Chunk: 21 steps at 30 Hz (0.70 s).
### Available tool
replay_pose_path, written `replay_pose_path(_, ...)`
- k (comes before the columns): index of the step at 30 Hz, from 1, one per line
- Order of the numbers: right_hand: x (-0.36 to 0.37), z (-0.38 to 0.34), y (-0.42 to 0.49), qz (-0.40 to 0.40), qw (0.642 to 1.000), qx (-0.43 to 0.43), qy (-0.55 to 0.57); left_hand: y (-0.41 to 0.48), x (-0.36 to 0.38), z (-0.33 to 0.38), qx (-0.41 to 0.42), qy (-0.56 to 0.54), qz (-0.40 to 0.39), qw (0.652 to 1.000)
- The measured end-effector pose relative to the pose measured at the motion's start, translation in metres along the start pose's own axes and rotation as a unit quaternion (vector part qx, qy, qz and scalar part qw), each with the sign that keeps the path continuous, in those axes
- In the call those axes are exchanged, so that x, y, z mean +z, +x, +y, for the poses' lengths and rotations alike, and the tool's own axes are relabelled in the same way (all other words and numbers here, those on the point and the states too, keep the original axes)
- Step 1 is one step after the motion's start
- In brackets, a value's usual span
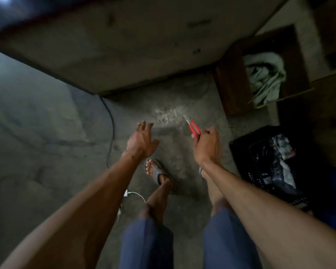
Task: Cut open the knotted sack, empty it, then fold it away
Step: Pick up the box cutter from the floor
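Left side: large pale grey bulk (33,117) lying on the floor, probably the sack, though too dim and blurred to be sure and no knot visible. Top of view: wide concrete ledge (136,47), dark underneath. Middle: bare concrete floor (182,152) with a pale dusty patch (169,113) ahead of the feet. Upper right: open wooden box (233,84) holding crumpled green cloth (264,76), which could also be sacking; cannot tell. Right edge: black plastic crate (246,158) with shiny wrapped items inside. Left hand (142,141) open, fingers spread and straight, holding nothing, reaching forward over the floor, near the grey bulk but not touching it. Right hand (207,144) curled tight round a red utility knife (193,128), blade out and pointing up and away from the body, well apart from any sack. Grey sandal (157,172) on the forward foot. Thin black cable (112,133) along the edge of the bulk, white charger lead (133,194) beside the leg. Step judged: approach, cutter ready, cutting not yet begun, nothing emptied or folded. Next move likely: find the knotted neck, pin or pinch it with the free left hand, bring the blade just below the knot and slice away from fingers and legs. Risk: open blade near bare skin, poor light.
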State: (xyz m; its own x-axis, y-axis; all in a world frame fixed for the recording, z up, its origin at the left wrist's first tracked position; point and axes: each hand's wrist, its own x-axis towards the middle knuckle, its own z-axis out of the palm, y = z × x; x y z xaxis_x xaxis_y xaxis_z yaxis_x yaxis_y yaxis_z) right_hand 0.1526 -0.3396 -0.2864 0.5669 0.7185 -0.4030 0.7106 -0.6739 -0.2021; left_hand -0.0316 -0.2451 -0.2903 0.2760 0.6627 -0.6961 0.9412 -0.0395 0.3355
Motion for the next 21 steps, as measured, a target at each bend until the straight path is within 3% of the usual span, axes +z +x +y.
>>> replay_pose_path(5,-0.116,-0.096,-0.027,0.071,0.994,-0.074,0.049,-0.090,-0.109,0.036,0.018,-0.055,0.124,0.991)
replay_pose_path(11,-0.206,-0.184,-0.023,0.140,0.972,-0.162,0.099,-0.124,-0.210,0.052,0.048,-0.067,0.294,0.952)
replay_pose_path(21,-0.277,-0.281,0.121,0.189,0.957,-0.176,0.133,-0.031,-0.334,0.044,0.011,-0.055,0.355,0.933)
